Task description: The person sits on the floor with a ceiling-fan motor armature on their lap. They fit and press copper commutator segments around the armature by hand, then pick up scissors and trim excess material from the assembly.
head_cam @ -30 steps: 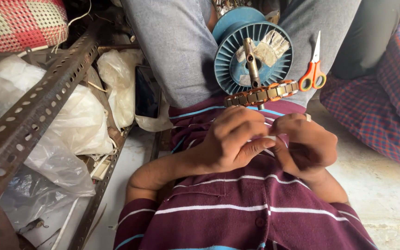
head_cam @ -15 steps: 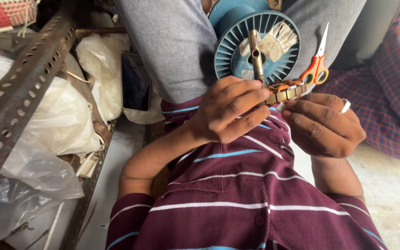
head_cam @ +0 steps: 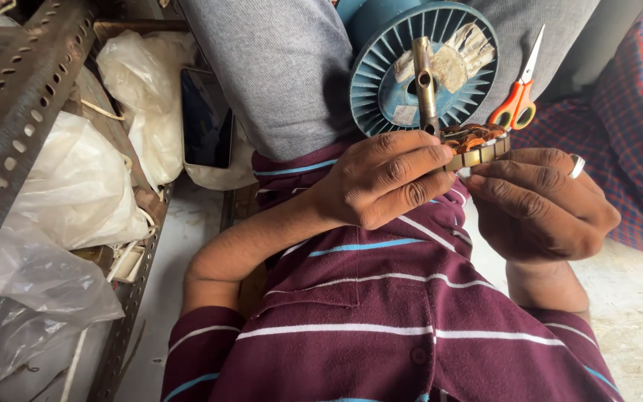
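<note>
My left hand (head_cam: 381, 179) and my right hand (head_cam: 545, 205) meet in front of my maroon striped shirt (head_cam: 381, 313). Between their fingertips they hold a small metal stator ring with copper windings (head_cam: 478, 145), the left hand gripping its left side and the right hand, which wears a ring, its right edge. Just beyond it, a blue finned motor housing (head_cam: 381, 82) with a brass-coloured shaft (head_cam: 424, 82) rests on my grey-trousered lap.
Orange-handled scissors (head_cam: 515, 104) lie on my right thigh. A perforated metal rack (head_cam: 16, 119) with white plastic bags (head_cam: 76, 186) stands at the left, a dark phone (head_cam: 206, 119) beside it. A checked cloth (head_cam: 634, 149) lies on the concrete floor (head_cam: 634, 313) at right.
Both hands have moved up from my chest toward the blue housing, bringing the stator ring next to the shaft. The fingers have spread out along the ring's rim.
</note>
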